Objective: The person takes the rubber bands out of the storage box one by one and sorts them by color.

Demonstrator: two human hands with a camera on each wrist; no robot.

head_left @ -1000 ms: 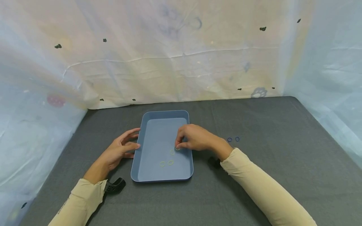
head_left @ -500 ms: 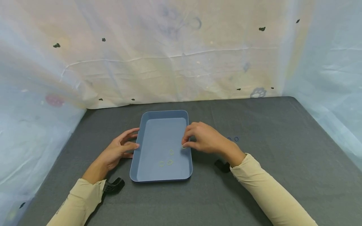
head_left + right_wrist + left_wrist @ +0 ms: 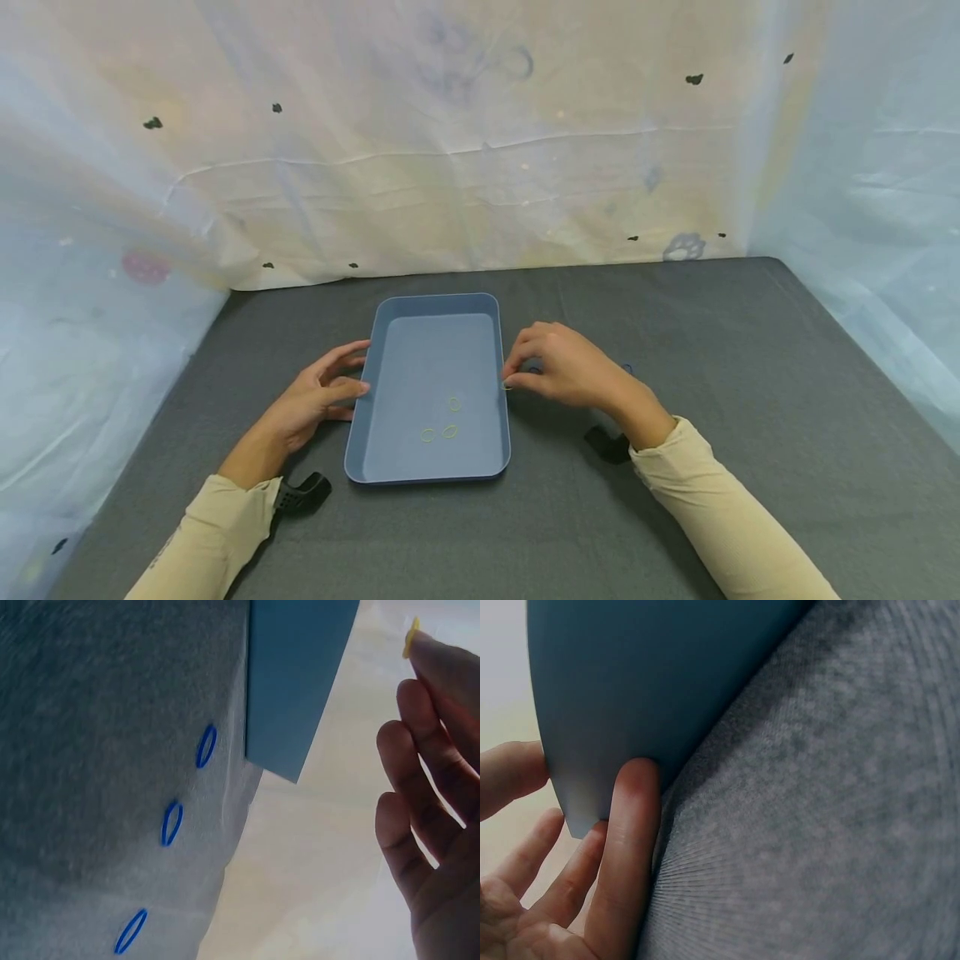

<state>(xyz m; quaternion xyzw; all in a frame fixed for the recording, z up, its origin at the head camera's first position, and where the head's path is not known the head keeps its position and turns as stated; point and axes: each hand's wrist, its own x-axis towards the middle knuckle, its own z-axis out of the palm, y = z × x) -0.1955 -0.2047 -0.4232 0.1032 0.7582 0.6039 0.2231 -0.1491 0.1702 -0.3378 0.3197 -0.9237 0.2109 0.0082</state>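
Observation:
A blue-grey tray [image 3: 431,471] lies on the dark cloth. Along its left side, my left hand [image 3: 315,400] rests with extended fingers and thumb against the wall and rim. Just beyond the right rim, my right hand [image 3: 562,367] pinches a small yellow rubber band [image 3: 411,637] between thumb and forefinger, raised above the cloth. Three more yellow bands lie in the tray: one [image 3: 454,404] by itself and a pair, left [image 3: 427,435] and right [image 3: 450,431], nearer the front.
Three blue rubber bands lie apart on the cloth right of the tray: one [image 3: 206,746] closest to it, another [image 3: 172,823], and the farthest [image 3: 131,931]. In the head view my right hand partly hides them. A pale patterned sheet [image 3: 480,167] hangs behind the table.
My right hand has moved right with the yellow band, from above the tray floor to just past its right rim. My left hand stays on the tray's left side.

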